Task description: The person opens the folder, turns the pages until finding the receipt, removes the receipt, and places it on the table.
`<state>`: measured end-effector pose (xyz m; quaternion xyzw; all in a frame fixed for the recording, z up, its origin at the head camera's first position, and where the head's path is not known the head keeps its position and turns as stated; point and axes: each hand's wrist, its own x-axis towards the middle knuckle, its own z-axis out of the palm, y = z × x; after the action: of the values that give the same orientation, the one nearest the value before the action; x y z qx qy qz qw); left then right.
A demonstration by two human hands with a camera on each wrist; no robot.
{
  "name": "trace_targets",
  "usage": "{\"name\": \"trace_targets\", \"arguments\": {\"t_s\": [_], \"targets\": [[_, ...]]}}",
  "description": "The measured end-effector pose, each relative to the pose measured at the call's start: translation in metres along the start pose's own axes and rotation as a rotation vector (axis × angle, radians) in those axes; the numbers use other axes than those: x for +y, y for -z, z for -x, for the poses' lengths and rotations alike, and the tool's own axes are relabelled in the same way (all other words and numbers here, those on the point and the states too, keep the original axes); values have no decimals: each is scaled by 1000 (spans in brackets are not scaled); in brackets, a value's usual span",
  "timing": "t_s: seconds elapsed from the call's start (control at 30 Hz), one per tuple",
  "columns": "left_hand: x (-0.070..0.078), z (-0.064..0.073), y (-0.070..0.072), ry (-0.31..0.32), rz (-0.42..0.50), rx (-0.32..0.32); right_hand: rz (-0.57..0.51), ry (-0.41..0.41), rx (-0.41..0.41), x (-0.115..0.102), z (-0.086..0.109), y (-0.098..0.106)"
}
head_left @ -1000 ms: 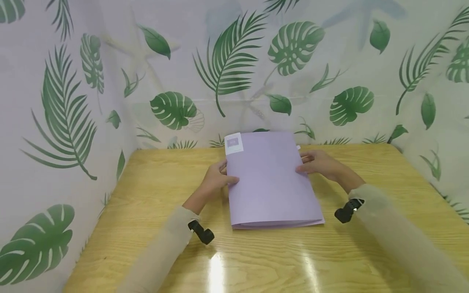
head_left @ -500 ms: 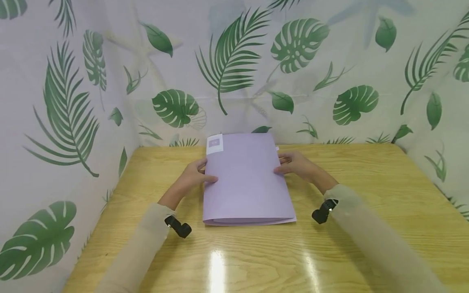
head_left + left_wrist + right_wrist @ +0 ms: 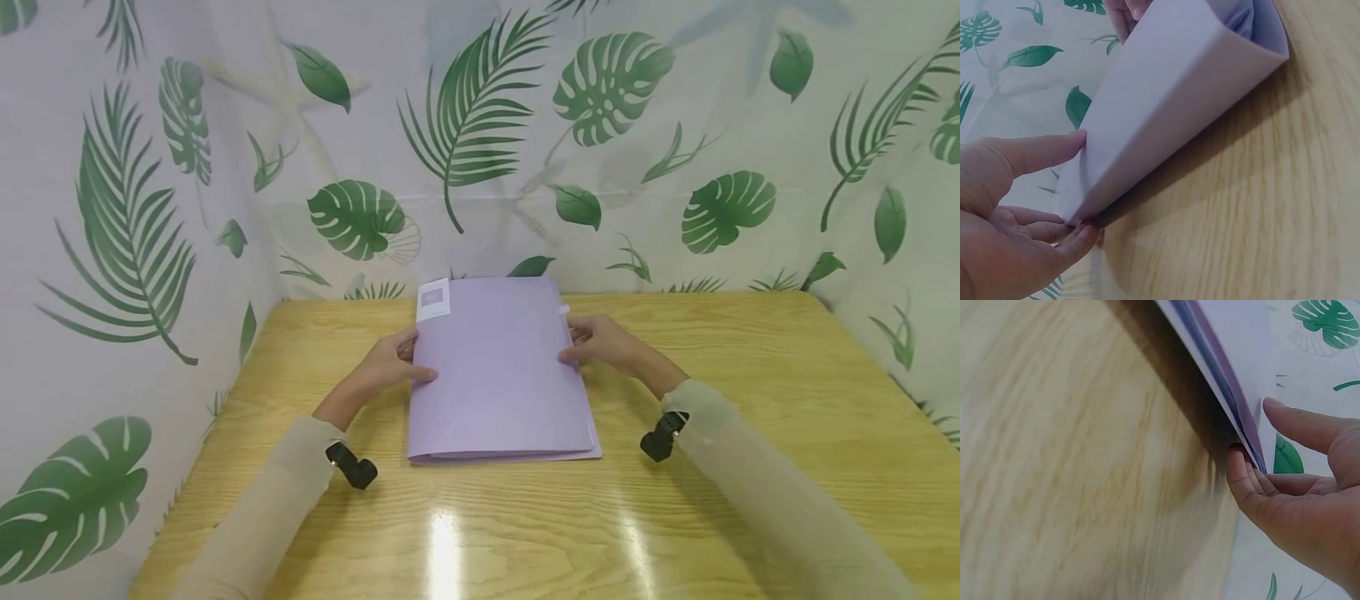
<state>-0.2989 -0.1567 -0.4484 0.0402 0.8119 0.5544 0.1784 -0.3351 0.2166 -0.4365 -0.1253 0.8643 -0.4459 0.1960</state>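
Note:
A light purple file folder (image 3: 495,367) with a white label (image 3: 433,299) at its upper left corner lies between my hands over the wooden table. My left hand (image 3: 382,365) grips its left edge, thumb on the front cover and fingers at the spine, as the left wrist view shows the folder (image 3: 1147,106) from that side. On the opposite edge my right hand (image 3: 603,342) pinches it, thumb on top. The right wrist view shows fingertips (image 3: 1235,464) under the folder (image 3: 1222,375), where layered sheets show along its open side. Its near end gapes slightly.
The wooden table (image 3: 480,533) extends around the folder on all sides. A white cloth backdrop (image 3: 645,217) with green leaf prints stands along the table's back and left. Black cameras are strapped on both wrists.
Both hands have carried the folder to the left in the head view, mostly in the first half second. Since then it has shifted only slightly, and both hands keep their grip.

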Motion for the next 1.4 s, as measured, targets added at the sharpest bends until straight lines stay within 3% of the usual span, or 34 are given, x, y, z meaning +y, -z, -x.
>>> {"name": "trace_targets", "arguments": {"t_s": [0.27,0.5,0.67,0.87,1.07,1.4], "targets": [[0,2,2,-34,-70,-21,75,-3,-14,3,3,0],[3,7,-1,-133,-354,-12,188,28,-24,1,9,0],[4,16,-9,-224,-534,-41,248,61,-67,2,12,-1],[6,31,-19,-271,-627,-79,364,134,-101,0,21,-3],[9,42,-31,-313,-731,-113,412,221,-152,0,31,-2],[14,50,-55,-434,-883,-142,512,212,-190,9,44,-5]]}}
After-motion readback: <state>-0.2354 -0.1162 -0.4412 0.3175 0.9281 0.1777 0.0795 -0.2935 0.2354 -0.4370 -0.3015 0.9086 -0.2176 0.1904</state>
